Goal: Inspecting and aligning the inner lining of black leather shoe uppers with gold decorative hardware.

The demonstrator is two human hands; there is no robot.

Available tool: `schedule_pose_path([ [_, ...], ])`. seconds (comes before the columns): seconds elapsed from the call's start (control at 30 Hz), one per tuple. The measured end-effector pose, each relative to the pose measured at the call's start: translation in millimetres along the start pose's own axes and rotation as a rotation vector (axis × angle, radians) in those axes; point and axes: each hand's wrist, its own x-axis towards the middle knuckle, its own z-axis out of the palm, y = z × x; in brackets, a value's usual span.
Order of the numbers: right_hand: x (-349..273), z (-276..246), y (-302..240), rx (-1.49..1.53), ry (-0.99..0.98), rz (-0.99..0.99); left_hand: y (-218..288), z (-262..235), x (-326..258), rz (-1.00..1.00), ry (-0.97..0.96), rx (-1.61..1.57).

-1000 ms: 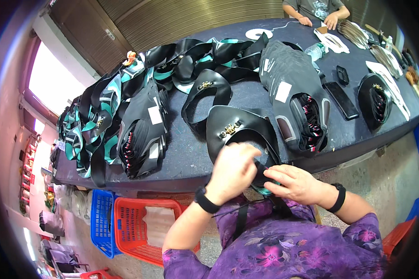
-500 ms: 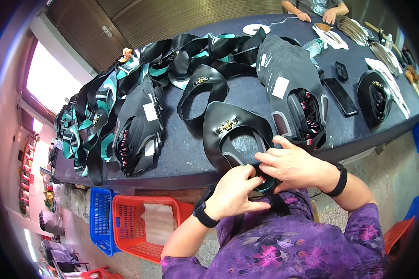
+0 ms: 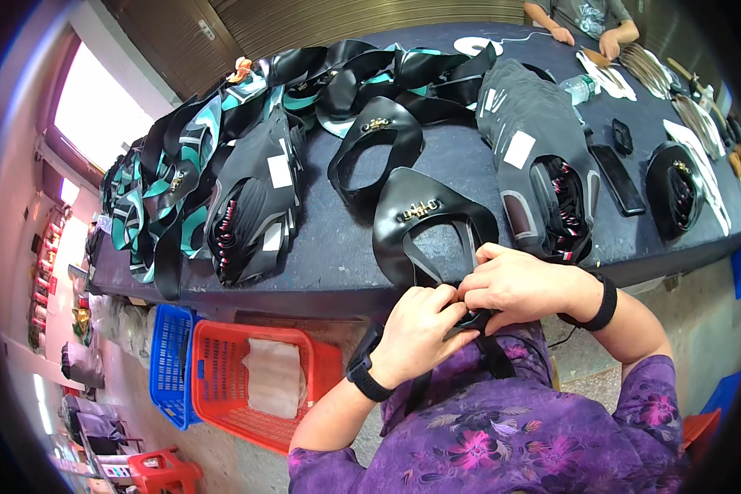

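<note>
Below the table's near edge I see a red basket holding a pale folded bundle, and just to its left a blue basket whose contents I cannot make out. My left hand and right hand are pressed together at the near rim of the dark table, both closed on the lower end of a black shoe upper with a small metal ornament across its front; the upper lies flat on the tabletop and its strap end hangs over the edge toward my purple shirt. Just to the right stands a tall stack of black uppers, close beside my right wrist; a second stack sits well off to the left, with a single looped upper between them and farther back. The bare tabletop lies between the left stack and the held upper. A dark flat phone-like slab lies right of the tall stack. At the far edge another person's hands rest on the table.
</note>
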Motion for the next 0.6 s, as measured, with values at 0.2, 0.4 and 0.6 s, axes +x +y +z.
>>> schedule_pose_path([
  [0.2,2,0,7,0.11,0.09,0.005,5,-4,-2,-0.1,0.027,-0.034],
  [0.4,11,-8,12,0.257,0.144,0.01,-2,-19,2,-0.149,0.005,-0.073],
  [0.6,29,-25,5,0.369,0.263,0.069,-12,-57,8,-0.213,-0.018,-0.302],
])
